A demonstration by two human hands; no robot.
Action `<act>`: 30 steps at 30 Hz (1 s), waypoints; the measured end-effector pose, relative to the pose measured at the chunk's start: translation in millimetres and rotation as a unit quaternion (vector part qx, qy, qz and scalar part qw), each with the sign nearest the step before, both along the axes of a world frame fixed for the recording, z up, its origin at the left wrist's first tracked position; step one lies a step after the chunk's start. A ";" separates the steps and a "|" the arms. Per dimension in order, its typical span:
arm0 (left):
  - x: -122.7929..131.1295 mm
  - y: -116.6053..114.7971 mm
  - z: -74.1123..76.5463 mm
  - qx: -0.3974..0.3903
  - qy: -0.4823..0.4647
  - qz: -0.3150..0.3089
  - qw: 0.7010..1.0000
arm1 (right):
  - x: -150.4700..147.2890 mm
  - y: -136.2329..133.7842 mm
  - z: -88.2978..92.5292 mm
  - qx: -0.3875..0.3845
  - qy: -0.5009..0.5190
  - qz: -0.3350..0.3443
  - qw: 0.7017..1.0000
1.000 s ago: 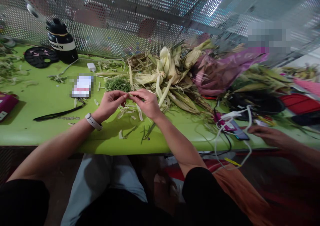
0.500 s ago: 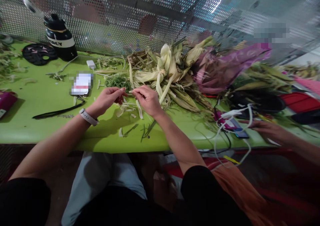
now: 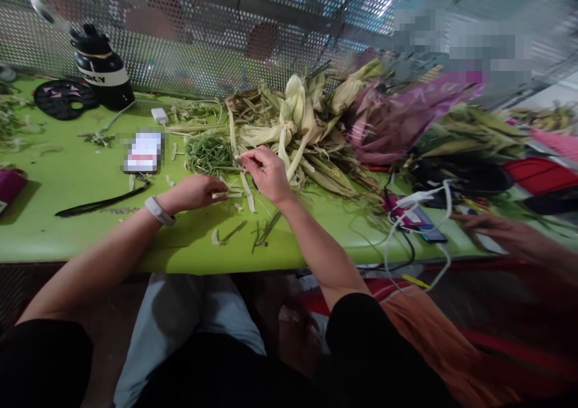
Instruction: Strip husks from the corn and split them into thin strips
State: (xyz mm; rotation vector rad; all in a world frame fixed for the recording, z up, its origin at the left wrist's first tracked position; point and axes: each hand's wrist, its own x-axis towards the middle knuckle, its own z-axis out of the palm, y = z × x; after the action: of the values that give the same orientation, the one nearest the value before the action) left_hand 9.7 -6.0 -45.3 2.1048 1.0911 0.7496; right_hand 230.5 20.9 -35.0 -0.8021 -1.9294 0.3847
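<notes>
My left hand point(image 3: 195, 192), with a pale watch band on the wrist, is low over the table. Its fingers are closed, and a pale husk strip point(image 3: 220, 196) shows at the fingertips. More pale scraps lie just beyond them. My right hand point(image 3: 270, 178) is at the right edge of a heap of thin green curled strips point(image 3: 208, 154). Thumb and forefinger are pressed together there; what they pinch is too small to make out. Behind it spreads a large pile of dry corn husks point(image 3: 300, 116). A loose pale strip point(image 3: 248, 192) lies between my hands.
A phone point(image 3: 143, 151) with a black strap point(image 3: 102, 204) lies left, before a dark bottle point(image 3: 105, 71). A purple plastic bag point(image 3: 388, 122) stands right of the husks. Further right are white cables point(image 3: 392, 239) and another person's hand point(image 3: 506, 233). Perforated metal screen point(image 3: 203, 35) stands behind.
My left hand has moved down and away from my right hand, uncovering more of the green heap. My right hand stays near the heap, still pinching. The other person's hand has shifted slightly.
</notes>
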 end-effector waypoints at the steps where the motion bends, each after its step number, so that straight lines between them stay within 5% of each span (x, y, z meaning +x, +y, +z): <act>1: 0.7 0.9 -0.8 -0.011 -0.025 0.006 1.000 | -0.4 -0.8 0.7 0.004 0.006 -0.002 1.000; 12: 7.1 -3.7 11.8 -0.217 -0.347 0.025 0.912 | -7.1 -12.6 0.2 0.125 -0.011 -0.030 0.992; 22: 7.6 -10.5 16.3 -0.280 -0.396 0.015 0.874 | -10.0 -7.8 -10.0 0.195 -0.076 -0.080 0.975; 30: 12.2 -6.1 11.3 -0.231 -0.399 0.017 0.887 | -11.9 -10.9 -10.5 0.166 -0.091 -0.079 0.979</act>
State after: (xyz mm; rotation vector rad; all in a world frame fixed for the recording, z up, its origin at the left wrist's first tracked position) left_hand 21.9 -12.1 -34.0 1.1796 0.7324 1.1048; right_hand 218.5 10.0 -45.5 -0.7815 -2.0103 -0.1110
